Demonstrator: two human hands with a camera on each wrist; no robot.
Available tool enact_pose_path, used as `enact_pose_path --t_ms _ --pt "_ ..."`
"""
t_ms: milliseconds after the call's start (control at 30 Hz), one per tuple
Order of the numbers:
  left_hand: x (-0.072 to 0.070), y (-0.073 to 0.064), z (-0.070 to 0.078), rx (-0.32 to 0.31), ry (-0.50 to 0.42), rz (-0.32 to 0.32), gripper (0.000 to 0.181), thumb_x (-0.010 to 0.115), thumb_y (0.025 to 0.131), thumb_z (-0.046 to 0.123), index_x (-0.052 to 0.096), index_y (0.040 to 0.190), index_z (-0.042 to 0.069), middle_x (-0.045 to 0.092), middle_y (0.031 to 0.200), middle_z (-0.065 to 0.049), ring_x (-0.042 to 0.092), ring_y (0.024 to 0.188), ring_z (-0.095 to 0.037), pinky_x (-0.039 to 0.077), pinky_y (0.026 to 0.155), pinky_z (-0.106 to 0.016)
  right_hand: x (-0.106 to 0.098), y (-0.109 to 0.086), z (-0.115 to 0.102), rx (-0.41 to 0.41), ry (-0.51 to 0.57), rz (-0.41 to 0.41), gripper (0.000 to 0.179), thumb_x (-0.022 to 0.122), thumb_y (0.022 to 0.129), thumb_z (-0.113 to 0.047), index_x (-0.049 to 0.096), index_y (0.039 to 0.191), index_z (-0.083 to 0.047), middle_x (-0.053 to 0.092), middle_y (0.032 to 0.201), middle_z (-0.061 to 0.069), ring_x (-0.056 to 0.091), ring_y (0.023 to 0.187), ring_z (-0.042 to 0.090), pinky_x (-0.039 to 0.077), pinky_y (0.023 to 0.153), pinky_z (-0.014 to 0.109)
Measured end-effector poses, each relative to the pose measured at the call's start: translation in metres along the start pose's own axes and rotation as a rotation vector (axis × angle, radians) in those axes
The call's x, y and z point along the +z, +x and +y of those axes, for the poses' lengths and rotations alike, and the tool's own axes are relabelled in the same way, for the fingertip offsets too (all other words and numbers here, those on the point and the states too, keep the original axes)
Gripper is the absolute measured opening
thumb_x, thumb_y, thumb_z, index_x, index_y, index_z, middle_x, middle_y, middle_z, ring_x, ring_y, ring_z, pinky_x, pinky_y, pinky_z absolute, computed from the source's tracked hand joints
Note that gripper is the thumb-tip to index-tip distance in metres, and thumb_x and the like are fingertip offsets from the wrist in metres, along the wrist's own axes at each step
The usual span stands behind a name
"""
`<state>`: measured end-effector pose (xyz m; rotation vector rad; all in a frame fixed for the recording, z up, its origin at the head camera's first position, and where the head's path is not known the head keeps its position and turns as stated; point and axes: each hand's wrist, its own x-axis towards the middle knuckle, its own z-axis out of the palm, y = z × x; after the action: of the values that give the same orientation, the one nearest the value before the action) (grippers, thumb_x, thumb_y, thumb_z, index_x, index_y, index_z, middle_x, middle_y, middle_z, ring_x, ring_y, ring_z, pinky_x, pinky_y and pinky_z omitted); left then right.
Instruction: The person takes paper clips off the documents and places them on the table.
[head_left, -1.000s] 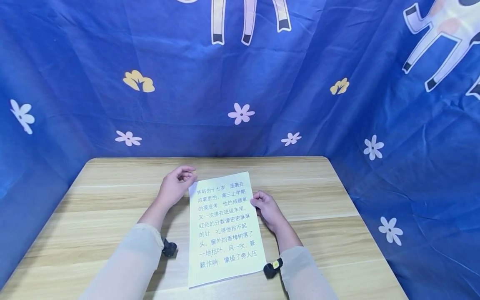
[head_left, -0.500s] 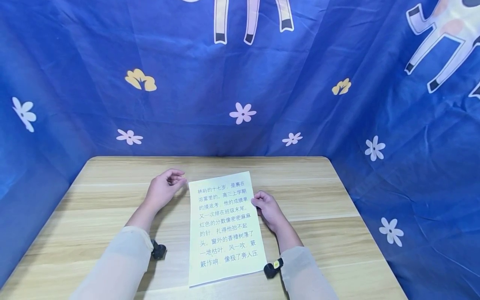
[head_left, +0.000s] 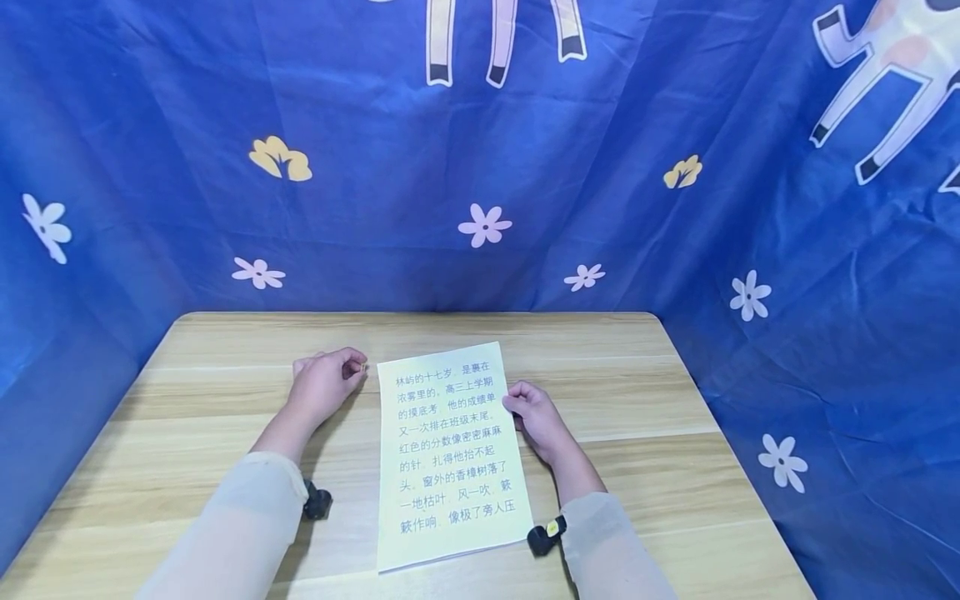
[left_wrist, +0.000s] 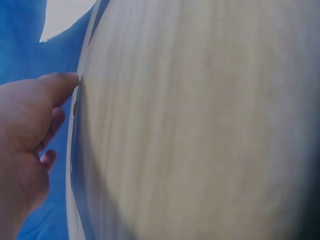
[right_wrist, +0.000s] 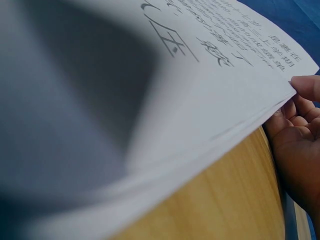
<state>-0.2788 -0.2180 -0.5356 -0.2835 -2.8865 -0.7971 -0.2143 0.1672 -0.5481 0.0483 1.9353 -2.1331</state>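
Observation:
A stack of printed paper sheets [head_left: 450, 458] lies slightly turned in front of me, with large lines of characters on the top sheet. At its right edge my right hand [head_left: 542, 419] pinches the sheets between thumb and fingers; the right wrist view shows the thumb on top of the paper [right_wrist: 235, 95] and layered edges below. My left hand [head_left: 324, 386] is left of the stack's upper left corner, apart from it. Its thumb and finger pinch a tiny gold-coloured piece [head_left: 363, 367], mostly hidden by the fingertips and too small to identify.
The wood-grain table [head_left: 622, 367] carries the stack. A blue curtain [head_left: 360, 225] with flowers and animal figures hangs behind and along both sides. Each wrist wears a small black camera, such as the left one [head_left: 318, 502].
My left hand has drawn away leftward from the stack's upper left corner, and has turned so the tiny gold-coloured piece shows at its fingertips. The right hand keeps its hold on the paper sheets.

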Motion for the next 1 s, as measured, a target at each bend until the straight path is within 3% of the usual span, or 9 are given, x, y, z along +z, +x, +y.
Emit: enact_pose_path --t_ms 233,533,733,1000 --pt "-0.0024 -0.0014 0.0024 -0.032 0.082 0.018 0.024 0.078 0.099 0.025 0.075 0.120 0.014 0.077 0.114 -0.012 0.066 0.110 -0.041 0.034 0.094 -0.060 -0.0002 -0.0009 0.0000 -0.006 -0.001 -0.002 0.012 0.056 0.107 -0.005 0.059 0.096 -0.007 0.076 0.098 0.000 0.075 0.086 0.012 0.061 0.074 0.026" --pt "-0.0067 -0.0034 0.0016 -0.110 0.058 -0.042 0.032 0.075 0.102 0.033 0.074 0.127 0.012 0.057 0.146 -0.023 0.050 0.128 -0.046 0.032 0.102 -0.064 0.0001 -0.0004 -0.0005 0.011 0.009 -0.006 0.011 0.057 0.107 -0.005 0.059 0.096 -0.007 0.075 0.098 0.000 0.075 0.087 0.013 0.062 0.074 0.027" --pt "-0.0085 -0.0025 0.0002 -0.125 0.055 -0.084 0.036 0.070 0.105 0.036 0.072 0.132 0.012 0.060 0.148 -0.022 0.050 0.131 -0.048 0.033 0.102 -0.065 -0.0005 0.0003 -0.0003 0.019 0.014 0.000 0.012 0.057 0.107 -0.004 0.059 0.096 -0.007 0.075 0.098 0.000 0.075 0.086 0.013 0.062 0.073 0.027" --pt "-0.0083 -0.0014 0.0016 -0.128 0.051 -0.084 0.036 0.069 0.107 0.035 0.072 0.133 0.011 0.060 0.149 -0.023 0.051 0.131 -0.049 0.034 0.101 -0.065 -0.0002 0.0008 -0.0004 0.018 0.017 0.001 0.012 0.057 0.107 -0.004 0.058 0.095 -0.009 0.075 0.098 -0.001 0.075 0.087 0.013 0.062 0.074 0.027"
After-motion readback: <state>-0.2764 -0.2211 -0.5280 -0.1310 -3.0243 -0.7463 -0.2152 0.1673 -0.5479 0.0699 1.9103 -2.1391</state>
